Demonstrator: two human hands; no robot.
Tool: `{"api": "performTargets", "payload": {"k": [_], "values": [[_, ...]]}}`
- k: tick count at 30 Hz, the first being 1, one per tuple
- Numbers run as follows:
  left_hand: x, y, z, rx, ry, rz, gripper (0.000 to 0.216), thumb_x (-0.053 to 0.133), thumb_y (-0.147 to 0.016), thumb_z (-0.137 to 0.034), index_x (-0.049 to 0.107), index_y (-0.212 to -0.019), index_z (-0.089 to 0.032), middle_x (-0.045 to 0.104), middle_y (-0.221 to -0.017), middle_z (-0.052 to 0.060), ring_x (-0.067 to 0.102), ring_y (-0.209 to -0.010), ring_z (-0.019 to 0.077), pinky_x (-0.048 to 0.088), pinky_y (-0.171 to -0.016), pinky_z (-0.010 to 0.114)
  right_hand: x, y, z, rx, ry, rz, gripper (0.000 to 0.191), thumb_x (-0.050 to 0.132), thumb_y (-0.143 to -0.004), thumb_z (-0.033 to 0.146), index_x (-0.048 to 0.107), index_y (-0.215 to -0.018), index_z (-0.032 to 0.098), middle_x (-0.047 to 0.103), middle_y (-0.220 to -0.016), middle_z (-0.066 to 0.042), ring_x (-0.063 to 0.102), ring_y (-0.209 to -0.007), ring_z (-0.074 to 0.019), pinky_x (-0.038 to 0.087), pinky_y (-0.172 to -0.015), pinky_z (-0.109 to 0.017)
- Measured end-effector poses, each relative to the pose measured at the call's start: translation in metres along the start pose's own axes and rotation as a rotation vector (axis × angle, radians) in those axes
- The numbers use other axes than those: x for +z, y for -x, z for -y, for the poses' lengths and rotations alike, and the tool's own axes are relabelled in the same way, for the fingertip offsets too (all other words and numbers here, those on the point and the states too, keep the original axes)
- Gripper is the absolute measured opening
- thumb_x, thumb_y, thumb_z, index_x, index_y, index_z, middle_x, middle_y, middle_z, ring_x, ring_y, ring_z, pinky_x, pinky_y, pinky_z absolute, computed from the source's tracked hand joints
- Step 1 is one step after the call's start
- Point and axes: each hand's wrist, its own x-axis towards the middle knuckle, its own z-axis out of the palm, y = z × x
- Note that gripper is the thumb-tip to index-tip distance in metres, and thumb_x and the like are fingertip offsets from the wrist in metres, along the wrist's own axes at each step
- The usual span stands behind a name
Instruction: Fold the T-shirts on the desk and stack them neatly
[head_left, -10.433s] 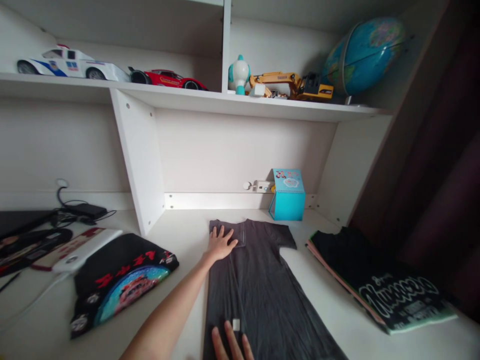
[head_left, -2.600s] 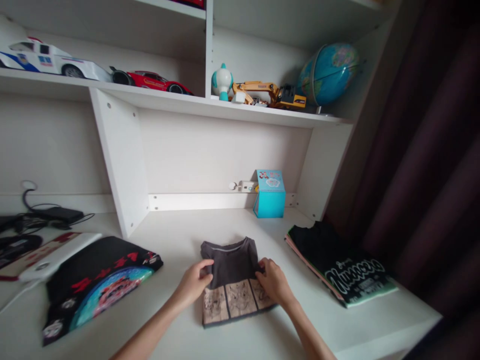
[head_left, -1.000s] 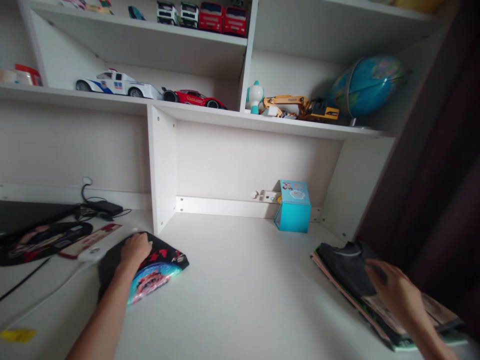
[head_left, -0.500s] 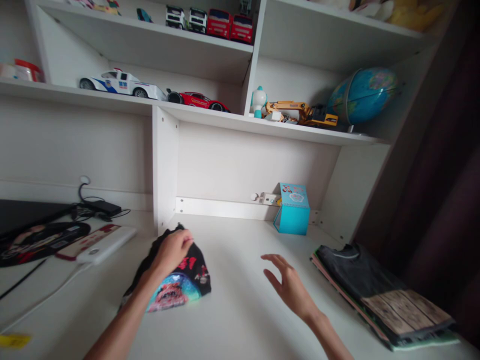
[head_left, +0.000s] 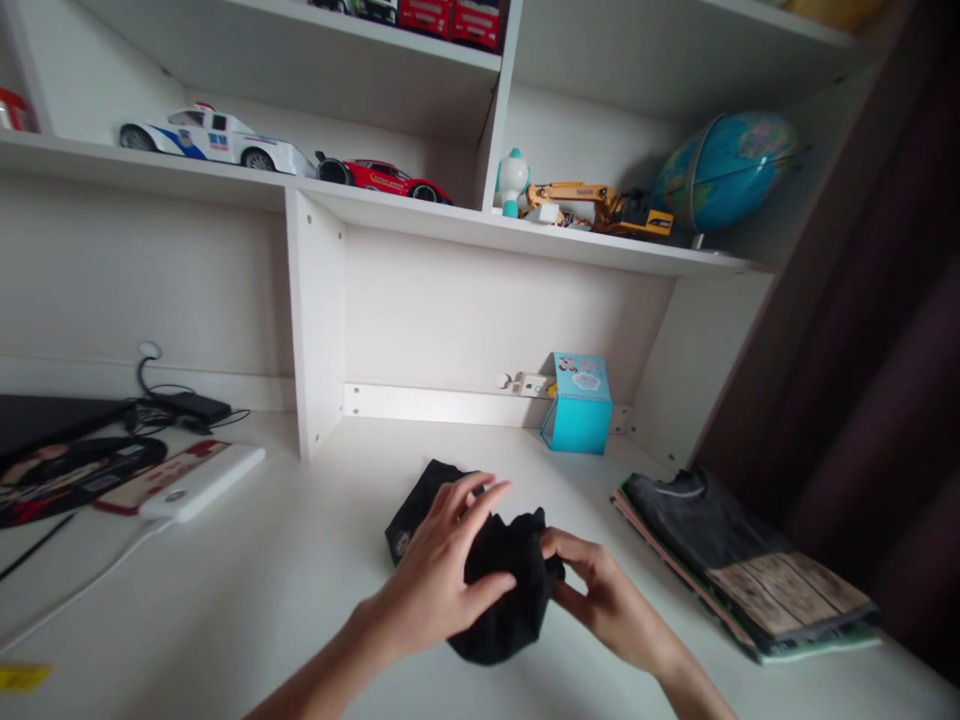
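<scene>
On the white shelf (head_left: 420,222) stand a white toy police pickup (head_left: 229,142), a red toy sports car (head_left: 382,178), a white-and-teal toy (head_left: 514,178), a yellow toy excavator (head_left: 637,212) and, at the right, a globe (head_left: 731,170). Below, a turquoise spiral-bound desk calendar (head_left: 581,420) stands beside a white power outlet (head_left: 533,384). At the far left, a black power adapter (head_left: 193,404) lies near a white corded device (head_left: 206,482).

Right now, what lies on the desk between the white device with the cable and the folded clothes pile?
In the head view, a bunched black garment lies there, with the left hand over it and the right hand at its edge.
</scene>
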Motion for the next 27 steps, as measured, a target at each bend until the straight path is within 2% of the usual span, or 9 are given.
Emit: {"api": "performTargets", "payload": {"k": [2,5,8,12,16,19,21,24,27], "values": [[0.001,-0.005,0.006,-0.020,0.050,0.078,0.078,0.072,-0.064,-0.024,0.036,-0.134,-0.026,0.042,-0.135,0.009,0.037,-0.123,0.0274,0.031,-0.102,0.038,-0.005,0.004,0.001,0.006,-0.006,-0.029,0.016,0.053,-0.077,0.014,0.057,-0.091,0.021,0.061,-0.095,-0.003,0.056,-0.092,-0.0169,0.042,-0.086,-0.029],[0.008,-0.005,0.012,-0.040,0.164,0.244,0.066,0.072,-0.064,-0.021,0.048,-0.126,-0.028,0.056,-0.120,0.005,0.051,-0.110,0.0237,0.038,-0.096,0.033,-0.009,0.010,-0.005,0.015,-0.055,-0.100,0.027,0.052,-0.081,0.019,0.055,-0.108,0.022,0.059,-0.109,-0.006,0.052,-0.107,-0.0196,0.038,-0.097,-0.036],[0.010,-0.003,0.015,-0.079,0.182,0.118,0.046,0.060,-0.072,-0.011,0.057,-0.115,-0.027,0.059,-0.107,0.003,0.056,-0.100,0.0190,0.041,-0.090,0.028,-0.016,0.017,-0.013,0.036,-0.119,-0.157,0.024,0.050,-0.085,0.028,0.055,-0.108,0.021,0.058,-0.111,-0.008,0.052,-0.108,-0.0208,0.041,-0.094,-0.036],[0.001,-0.004,0.010,-0.073,0.203,0.061,0.034,0.052,-0.078,-0.009,0.062,-0.106,-0.025,0.059,-0.101,0.002,0.056,-0.096,0.0149,0.041,-0.088,0.023,-0.025,0.022,-0.015,0.050,-0.107,-0.149,0.020,0.047,-0.087,0.033,0.051,-0.103,0.022,0.057,-0.093,-0.005,0.057,-0.086,-0.0164,0.049,-0.074,-0.029],[-0.001,-0.006,0.002,-0.036,0.146,0.095,0.024,0.055,-0.079,-0.017,0.064,-0.100,-0.026,0.059,-0.099,0.002,0.056,-0.094,0.0149,0.040,-0.087,0.024,-0.023,0.017,-0.001,-0.044,0.161,-0.084,0.044,0.051,-0.080,0.018,0.044,-0.123,0.028,0.049,-0.121,-0.006,0.052,-0.105,-0.0180,0.044,-0.090,-0.034],[0.005,-0.010,0.002,-0.046,0.131,0.040,0.016,0.053,-0.081,-0.019,0.065,-0.090,-0.022,0.059,-0.093,0.003,0.057,-0.089,0.0152,0.042,-0.083,0.024,-0.016,0.010,0.007,-0.067,0.247,-0.023,0.025,0.046,-0.082,0.017,0.057,-0.103,0.026,0.056,-0.113,-0.005,0.055,-0.101,-0.0170,0.044,-0.088,-0.031],[0.006,-0.013,0.006,-0.065,0.138,-0.037,0.015,0.051,-0.081,-0.021,0.064,-0.088,-0.021,0.061,-0.092,0.003,0.057,-0.090,0.0161,0.042,-0.085,0.026,-0.015,0.007,0.007,-0.054,0.236,-0.108,0.015,0.043,-0.086,0.021,0.058,-0.091,0.023,0.061,-0.101,-0.005,0.058,-0.093,-0.0164,0.045,-0.084,-0.029],[-0.002,-0.015,0.016,-0.110,0.177,-0.173,0.013,0.052,-0.081,-0.026,0.063,-0.086,-0.020,0.062,-0.091,0.003,0.057,-0.093,0.0175,0.041,-0.088,0.027,-0.022,0.010,-0.004,-0.056,0.102,-0.393,0.011,0.046,-0.086,0.029,0.054,-0.088,0.022,0.060,-0.100,-0.006,0.057,-0.096,-0.0176,0.045,-0.082,-0.028],[-0.019,-0.013,0.025,-0.223,0.283,-0.265,0.017,0.056,-0.079,-0.031,0.060,-0.089,-0.019,0.062,-0.092,0.003,0.056,-0.093,0.0189,0.041,-0.086,0.028,-0.035,0.017,-0.018,-0.051,-0.142,-0.633,0.013,0.051,-0.084,0.034,0.050,-0.085,0.022,0.054,-0.080,-0.001,0.055,-0.077,-0.0134,0.046,-0.069,-0.022]]}}
